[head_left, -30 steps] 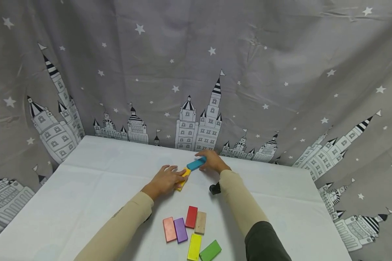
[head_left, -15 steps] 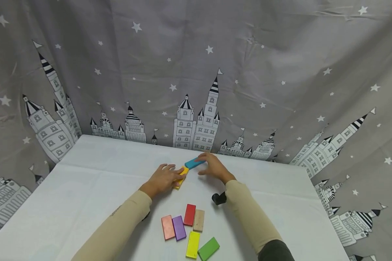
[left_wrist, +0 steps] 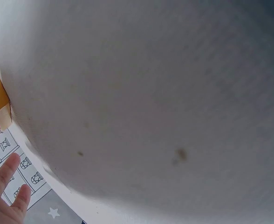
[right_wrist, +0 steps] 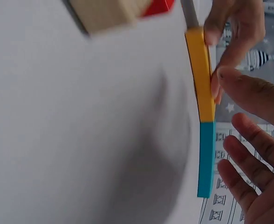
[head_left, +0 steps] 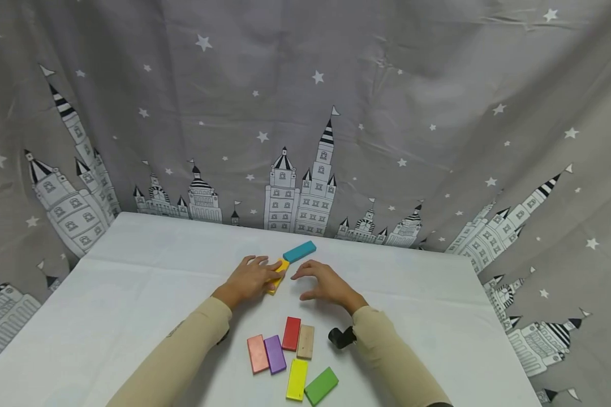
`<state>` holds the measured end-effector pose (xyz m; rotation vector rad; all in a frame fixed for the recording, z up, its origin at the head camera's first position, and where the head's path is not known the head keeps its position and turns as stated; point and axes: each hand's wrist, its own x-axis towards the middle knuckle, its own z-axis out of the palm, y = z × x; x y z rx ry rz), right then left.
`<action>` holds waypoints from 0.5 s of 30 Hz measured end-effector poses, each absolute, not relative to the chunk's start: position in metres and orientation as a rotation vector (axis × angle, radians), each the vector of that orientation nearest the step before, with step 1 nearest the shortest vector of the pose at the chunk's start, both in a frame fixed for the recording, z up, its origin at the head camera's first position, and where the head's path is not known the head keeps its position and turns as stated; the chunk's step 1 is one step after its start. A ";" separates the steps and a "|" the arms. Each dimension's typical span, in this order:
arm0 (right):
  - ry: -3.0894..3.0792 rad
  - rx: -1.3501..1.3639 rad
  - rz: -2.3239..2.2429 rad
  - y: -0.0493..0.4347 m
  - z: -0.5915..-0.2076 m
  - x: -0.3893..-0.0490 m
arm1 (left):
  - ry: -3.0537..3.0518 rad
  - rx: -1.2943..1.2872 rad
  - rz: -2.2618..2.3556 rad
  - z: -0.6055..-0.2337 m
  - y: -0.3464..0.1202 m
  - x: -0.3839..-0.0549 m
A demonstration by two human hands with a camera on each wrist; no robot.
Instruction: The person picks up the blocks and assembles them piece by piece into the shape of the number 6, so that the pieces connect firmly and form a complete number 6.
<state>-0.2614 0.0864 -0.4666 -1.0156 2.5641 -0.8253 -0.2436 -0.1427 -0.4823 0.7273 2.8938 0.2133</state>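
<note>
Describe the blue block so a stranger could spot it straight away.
On the white table, find the edge along the castle-print curtain. Near it, beyond and right of the left hand, the blue block lies with one end touching the orange block. No other block is blue.

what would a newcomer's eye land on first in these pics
Probably the grey castle-print curtain behind the white table. Next, the blue block and orange block, end to end towards the table's far edge, with the left hand touching the orange one. Six more blocks lie nearer the camera.
</note>
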 end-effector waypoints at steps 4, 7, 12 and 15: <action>2.521 -1.057 -0.826 0.085 -0.468 -0.249 | 2.894 0.726 0.216 -0.483 -0.143 -0.244; 2.491 -1.075 -0.838 0.085 -0.470 -0.241 | 2.894 0.725 0.212 -0.484 -0.143 -0.244; 2.430 -1.146 -0.859 0.085 -0.472 -0.231 | 2.899 0.717 0.211 -0.485 -0.143 -0.245; 2.379 -1.187 -0.860 0.085 -0.473 -0.227 | 2.912 0.737 0.207 -0.486 -0.144 -0.245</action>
